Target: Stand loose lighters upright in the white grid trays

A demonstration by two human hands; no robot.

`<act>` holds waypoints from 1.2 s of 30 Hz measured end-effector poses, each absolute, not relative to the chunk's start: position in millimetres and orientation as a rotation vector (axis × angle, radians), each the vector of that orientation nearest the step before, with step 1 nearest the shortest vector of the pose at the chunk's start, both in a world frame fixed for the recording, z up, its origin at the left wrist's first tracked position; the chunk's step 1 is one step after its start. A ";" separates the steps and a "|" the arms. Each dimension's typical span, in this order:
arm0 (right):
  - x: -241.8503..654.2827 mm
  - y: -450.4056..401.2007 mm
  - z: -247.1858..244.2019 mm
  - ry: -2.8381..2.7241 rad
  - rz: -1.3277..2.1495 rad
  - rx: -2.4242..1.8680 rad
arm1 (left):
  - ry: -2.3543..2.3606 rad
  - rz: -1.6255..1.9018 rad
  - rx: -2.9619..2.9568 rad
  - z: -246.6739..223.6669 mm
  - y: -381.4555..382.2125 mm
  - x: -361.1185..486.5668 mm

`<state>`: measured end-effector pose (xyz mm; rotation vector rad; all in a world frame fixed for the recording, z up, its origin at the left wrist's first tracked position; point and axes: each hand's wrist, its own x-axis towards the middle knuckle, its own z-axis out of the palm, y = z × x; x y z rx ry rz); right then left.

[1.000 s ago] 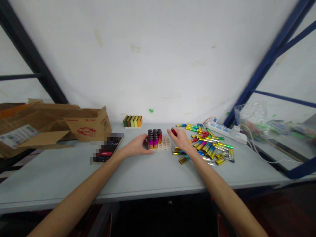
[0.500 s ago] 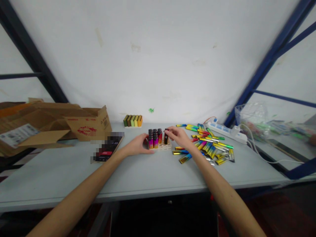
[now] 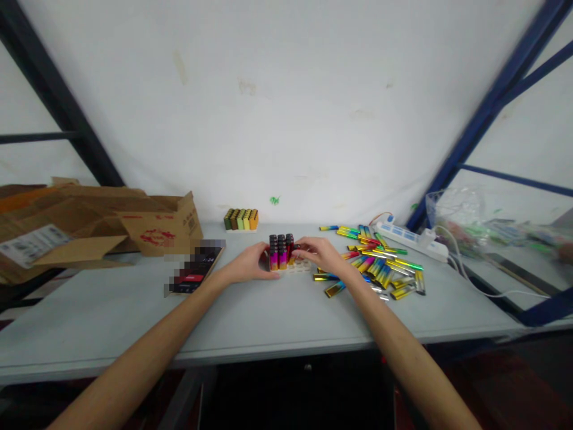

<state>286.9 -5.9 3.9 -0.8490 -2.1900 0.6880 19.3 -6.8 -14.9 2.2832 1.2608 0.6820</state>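
Several black-topped lighters (image 3: 278,254) with pink and purple bodies stand in rows on the left part of a pale slotted tray (image 3: 301,267). My left hand (image 3: 250,263) curves round the left side of the tray, thumb at its front corner and fingers behind. At the right end of the rows, my right hand (image 3: 316,252) has its fingertips pinched on a dark-topped lighter (image 3: 296,246), mostly covered by the fingers. Right of the tray lies a loose pile of shiny multicoloured lighters (image 3: 380,263).
A block of green and yellow lighters (image 3: 241,219) stands by the wall. To the left are a phone (image 3: 197,269) and open cardboard boxes (image 3: 156,227). A white power strip (image 3: 412,240) with cables and a clear plastic bag (image 3: 461,209) are on the right.
My right hand has shifted slightly left and down towards the standing rows, and the dark lighter it held upright over the tray is now mostly hidden. My left hand stays in place.
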 end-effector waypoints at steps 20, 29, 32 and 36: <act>307.0 -5.9 12.1 -2.463 0.526 -0.910 | 1.294 0.638 2.323 -16.5 -5.3 18.1; 412.6 20.4 15.0 -2.439 0.405 -1.714 | 1.288 0.668 2.298 -14.4 -5.8 19.3; 421.7 26.9 9.4 -2.414 0.505 -1.814 | 1.294 0.648 2.315 -14.3 -6.2 19.2; 415.5 35.8 -1.0 -2.426 0.387 -1.841 | 1.284 0.645 2.326 -14.0 -6.9 19.3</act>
